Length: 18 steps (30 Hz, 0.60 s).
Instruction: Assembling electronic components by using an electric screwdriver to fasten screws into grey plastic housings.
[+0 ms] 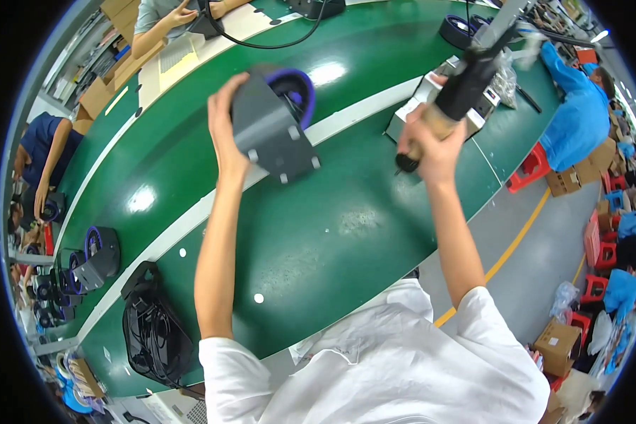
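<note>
Two hands raised over the green worktop (360, 212) in the head view, both loaded. My left hand (226, 141) grips the grey housing (267, 124) by its left side, fingers wrapped behind, thumb hidden. Housing is tilted in the air above the white strip (346, 121) crossing the worktop. My right hand (438, 150) has its fingers closed round the tan grip of a power driver (471, 85); tool is blurred, slanted, lower end down-left.

Progress, my read: purple ring (305, 92) sits in the housing, so that much looks assembled. Four pale squares (294, 132) show on the side facing me; can't make out whether any fasteners are in. Driver and housing well apart, so no driving at this instant. Similar units (100, 258) stand by the worktop's far left edge; can't judge whether those are finished.

Edges and room: black bag (152, 325) with cables takes the near left corner. White box (403, 119) sits behind my right hand, toward the right edge, clear plastic bag (504, 81) just beyond it. Tightest side is the right: box close under the driver, slanting edge near. Best room is mid-worktop, between black bag and box, down to the near edge; only flat white dots (258, 298) there.
</note>
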{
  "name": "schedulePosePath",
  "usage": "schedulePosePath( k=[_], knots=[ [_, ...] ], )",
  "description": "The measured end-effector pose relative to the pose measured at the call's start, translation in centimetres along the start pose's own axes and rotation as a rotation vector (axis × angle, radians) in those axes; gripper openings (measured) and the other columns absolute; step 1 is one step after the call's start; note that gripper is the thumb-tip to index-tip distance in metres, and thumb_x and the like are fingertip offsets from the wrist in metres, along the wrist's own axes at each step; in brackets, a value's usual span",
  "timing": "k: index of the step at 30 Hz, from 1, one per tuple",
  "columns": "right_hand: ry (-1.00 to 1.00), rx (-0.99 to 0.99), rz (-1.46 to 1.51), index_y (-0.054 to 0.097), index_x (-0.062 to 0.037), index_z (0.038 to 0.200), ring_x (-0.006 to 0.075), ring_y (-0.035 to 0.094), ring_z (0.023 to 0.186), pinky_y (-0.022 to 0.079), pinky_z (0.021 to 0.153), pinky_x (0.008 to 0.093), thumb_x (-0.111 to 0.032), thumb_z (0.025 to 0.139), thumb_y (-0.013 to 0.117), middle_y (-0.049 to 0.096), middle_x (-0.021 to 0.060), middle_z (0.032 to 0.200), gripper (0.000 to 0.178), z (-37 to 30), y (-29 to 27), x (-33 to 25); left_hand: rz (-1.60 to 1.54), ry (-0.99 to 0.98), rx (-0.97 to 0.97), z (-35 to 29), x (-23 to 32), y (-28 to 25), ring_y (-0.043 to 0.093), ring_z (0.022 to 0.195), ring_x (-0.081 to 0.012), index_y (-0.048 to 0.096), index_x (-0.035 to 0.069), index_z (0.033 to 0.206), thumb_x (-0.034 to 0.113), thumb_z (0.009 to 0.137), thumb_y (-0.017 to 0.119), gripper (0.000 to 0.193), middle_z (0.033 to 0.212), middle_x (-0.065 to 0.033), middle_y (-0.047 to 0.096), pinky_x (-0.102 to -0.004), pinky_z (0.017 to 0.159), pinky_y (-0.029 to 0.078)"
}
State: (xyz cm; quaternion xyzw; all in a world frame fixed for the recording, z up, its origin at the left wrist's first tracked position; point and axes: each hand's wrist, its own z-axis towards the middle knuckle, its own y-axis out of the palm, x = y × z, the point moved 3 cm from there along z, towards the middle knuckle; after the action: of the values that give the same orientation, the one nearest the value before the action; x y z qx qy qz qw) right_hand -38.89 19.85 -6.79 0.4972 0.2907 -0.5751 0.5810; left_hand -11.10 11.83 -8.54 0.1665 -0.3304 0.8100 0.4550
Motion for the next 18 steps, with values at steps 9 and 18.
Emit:
schedulePosePath(
  k=[9, 18],
  knots=[
    [-0.492, 0.277, -0.275, 0.035, 0.0029, 0.133, 0.0171, 0.056, 0.049, 0.046, 0.046, 0.0286, 0.007, 0.08, 0.06, 0.055, 0.0077, 0.071, 0.059, 3.4, -3.0, -1.1, -0.208, 0.006, -0.362, -8.0, 9.4, -0.7, 0.06, 0.095, -0.0336, 0.063, 0.017, 0.118, 0.015, 0.062, 0.077, 0.058, 0.11, -0.0164, 0.054, -0.0384, 0.08, 0.051],
    [-0.345, 0.15, -0.279, 0.037, 0.0026, 0.132, 0.0173, 0.056, 0.049, 0.046, 0.045, 0.029, 0.009, 0.078, 0.056, 0.055, 0.0075, 0.07, 0.057, 2.8, -0.2, 0.0, -0.233, 0.111, -0.251, -9.4, 8.7, -0.3, 0.061, 0.092, -0.0348, 0.065, 0.019, 0.118, 0.016, 0.061, 0.079, 0.059, 0.112, -0.0165, 0.055, -0.0407, 0.076, 0.053]
  ],
)
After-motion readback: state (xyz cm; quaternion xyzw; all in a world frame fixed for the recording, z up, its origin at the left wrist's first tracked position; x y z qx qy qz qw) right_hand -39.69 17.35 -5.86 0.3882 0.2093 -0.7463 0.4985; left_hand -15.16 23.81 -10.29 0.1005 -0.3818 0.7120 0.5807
